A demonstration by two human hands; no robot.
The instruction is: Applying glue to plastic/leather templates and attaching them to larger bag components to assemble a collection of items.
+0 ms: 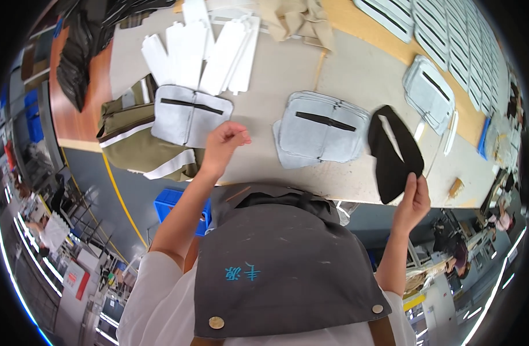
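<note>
My right hand (412, 203) pinches the lower edge of a black fabric piece with a long slit (398, 167), held up over the right part of the table. My left hand (225, 145) is over the table with its fingers curled together, and nothing shows in them. Beside it lies a grey panel with a black strip across it (183, 124), on top of folded olive cloth with white stripes (126, 130). Between my hands rests a stack of similar grey panels (316, 141), a black strip across the top one.
White flat strips (186, 52) lie fanned out at the back left, near black plastic bags (77, 63). Crumpled beige cloth (299, 23) is at the back. Another grey stack (428, 92) stands right, before rows of grey panels (449, 34). A blue crate (169, 202) is below the table (258, 75).
</note>
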